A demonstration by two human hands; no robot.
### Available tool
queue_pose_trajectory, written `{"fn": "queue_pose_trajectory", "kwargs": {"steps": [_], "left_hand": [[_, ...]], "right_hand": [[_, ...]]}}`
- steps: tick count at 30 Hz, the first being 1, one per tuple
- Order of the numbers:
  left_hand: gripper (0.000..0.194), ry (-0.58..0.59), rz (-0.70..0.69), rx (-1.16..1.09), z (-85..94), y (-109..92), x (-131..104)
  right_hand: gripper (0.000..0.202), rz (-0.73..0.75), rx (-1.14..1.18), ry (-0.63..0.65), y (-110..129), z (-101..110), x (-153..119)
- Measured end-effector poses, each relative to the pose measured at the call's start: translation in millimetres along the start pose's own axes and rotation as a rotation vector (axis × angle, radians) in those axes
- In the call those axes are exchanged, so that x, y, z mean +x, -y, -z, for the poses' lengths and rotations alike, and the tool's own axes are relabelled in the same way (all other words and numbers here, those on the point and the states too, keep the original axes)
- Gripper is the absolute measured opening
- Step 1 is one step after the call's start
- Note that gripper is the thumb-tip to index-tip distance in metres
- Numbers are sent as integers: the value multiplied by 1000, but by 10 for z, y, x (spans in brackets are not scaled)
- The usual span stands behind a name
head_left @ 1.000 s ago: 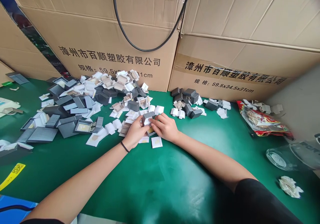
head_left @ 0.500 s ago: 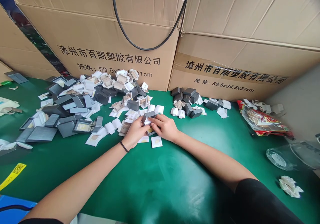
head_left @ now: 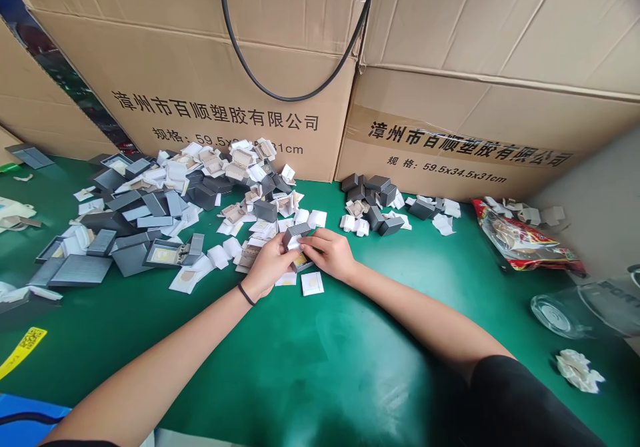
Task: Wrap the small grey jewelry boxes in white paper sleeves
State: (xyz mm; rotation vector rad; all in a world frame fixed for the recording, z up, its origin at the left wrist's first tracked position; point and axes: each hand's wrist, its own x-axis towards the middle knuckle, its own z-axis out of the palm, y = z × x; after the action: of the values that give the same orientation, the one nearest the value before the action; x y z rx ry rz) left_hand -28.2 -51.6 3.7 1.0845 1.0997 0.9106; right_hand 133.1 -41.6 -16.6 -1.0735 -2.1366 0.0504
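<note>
In the middle of the view both hands are on a small dark grey hinged box [head_left: 295,232], which stands with its lid up. My left hand [head_left: 271,263] grips the box from its left side. My right hand [head_left: 331,254] holds its right side, with the fingers bent at the opening; a white lining and a yellowish patch show inside. Just below the hands lies a white square card [head_left: 313,284]. To the left is a large heap of grey boxes [head_left: 130,200] and white folded card pieces [head_left: 175,170], some boxes lying open.
Several closed grey boxes [head_left: 379,184] lie beyond my right hand. On the right are a red food packet [head_left: 525,240], a clear plastic cup [head_left: 555,315] and crumpled tissue [head_left: 580,370]. Large cartons [head_left: 280,67] stand behind, with a black cable [head_left: 295,99] hanging before them.
Both hands stay around the box in nearly the same place. The right fingers have shifted slightly at its opening. The whole view has moved a little.
</note>
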Motion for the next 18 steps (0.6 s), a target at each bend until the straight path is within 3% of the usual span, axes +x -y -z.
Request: {"fn": "queue_pose_trajectory", "kwargs": {"steps": [18], "left_hand": [[35, 3, 34, -36, -19, -89, -33]], "right_hand": [[26, 212, -173, -10, -17, 53, -37]]}}
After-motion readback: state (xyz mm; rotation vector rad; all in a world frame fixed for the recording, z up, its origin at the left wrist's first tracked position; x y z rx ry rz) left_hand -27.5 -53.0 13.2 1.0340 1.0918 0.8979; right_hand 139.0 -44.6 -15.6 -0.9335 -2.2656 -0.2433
